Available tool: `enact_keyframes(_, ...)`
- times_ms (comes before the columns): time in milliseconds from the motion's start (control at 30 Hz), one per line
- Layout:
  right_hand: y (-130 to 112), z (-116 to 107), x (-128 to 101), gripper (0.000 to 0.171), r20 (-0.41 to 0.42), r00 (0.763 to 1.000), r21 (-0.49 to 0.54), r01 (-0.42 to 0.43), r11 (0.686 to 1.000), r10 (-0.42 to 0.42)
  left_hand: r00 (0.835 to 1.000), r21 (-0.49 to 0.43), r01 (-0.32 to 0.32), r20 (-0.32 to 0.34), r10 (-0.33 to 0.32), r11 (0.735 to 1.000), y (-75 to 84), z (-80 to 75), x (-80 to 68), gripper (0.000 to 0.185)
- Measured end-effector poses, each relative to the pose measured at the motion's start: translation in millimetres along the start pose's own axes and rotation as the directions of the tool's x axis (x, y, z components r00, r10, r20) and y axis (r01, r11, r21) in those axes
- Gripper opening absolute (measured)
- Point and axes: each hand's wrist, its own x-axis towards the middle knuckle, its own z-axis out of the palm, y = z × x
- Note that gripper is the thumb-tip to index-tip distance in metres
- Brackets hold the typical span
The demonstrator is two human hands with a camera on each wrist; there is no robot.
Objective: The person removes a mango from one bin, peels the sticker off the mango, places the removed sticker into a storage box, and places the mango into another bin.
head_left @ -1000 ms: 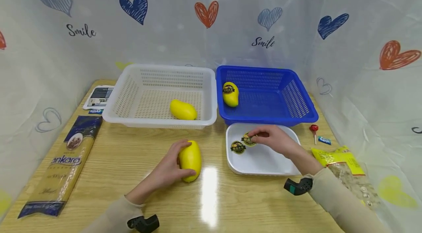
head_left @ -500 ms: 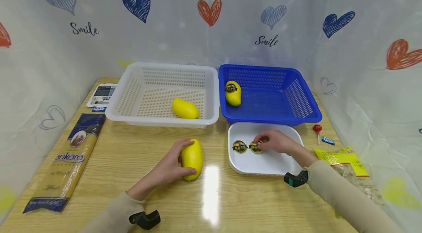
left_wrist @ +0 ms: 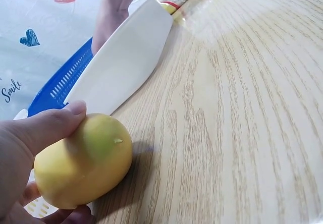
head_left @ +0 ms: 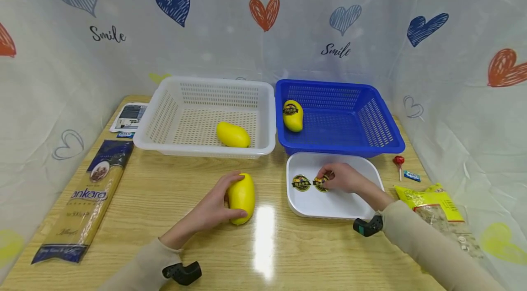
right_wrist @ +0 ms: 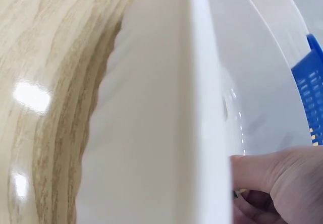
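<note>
My left hand grips a yellow mango lying on the wooden table; the left wrist view shows the thumb over the mango. My right hand reaches into a white tray and pinches a round black-and-yellow sticker. A second sticker lies beside it in the tray. In the right wrist view the tray's rim fills the frame, with my right hand low at the right.
A white basket holds a bare mango. A blue basket holds a mango with a sticker. A pasta packet lies left, a leaflet behind it. A lollipop and snack bag lie right.
My right hand has drawn nearer in the tray, carrying a sticker down beside the other one. The left hand stays on the mango.
</note>
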Motion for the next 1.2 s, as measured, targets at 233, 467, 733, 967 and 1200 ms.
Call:
enact_keyframes(233,-4.4,3.1,-1.3,0.013,-0.003,0.996,-0.047,0.092,0.995,-0.092,1.0,0.001,-0.002,0.001,0.002,1.0,-0.3,-0.2,-0.1,0.085)
enact_keyframes(467,-2.0,4.5,-2.0,0.013,-0.039,0.989,-0.093,0.136,0.986,-0.14,1.0,0.001,0.01,0.008,-0.01,1.0,1.9,-1.3,-0.2,0.085)
enact_keyframes(733,-5.6,3.2,-5.9,0.013,-0.06,0.992,-0.1,0.108,0.989,-0.115,1.0,0.004,0.004,0.013,-0.004,1.0,1.0,-1.2,-0.5,0.084)
enact_keyframes(967,-1.8,3.6,-4.5,0.024,-0.05,0.999,-0.006,-0.009,1.0,0.008,1.0,0.002,0.003,0.01,-0.003,1.0,0.0,-0.9,-0.8,0.084)
enact_keyframes(1200,-12.4,-7.3,-17.5,0.029,0.045,0.99,-0.016,0.135,0.991,-0.134,1.0,-0.011,0.011,-0.009,-0.011,1.0,-0.2,2.8,-2.6,0.083)
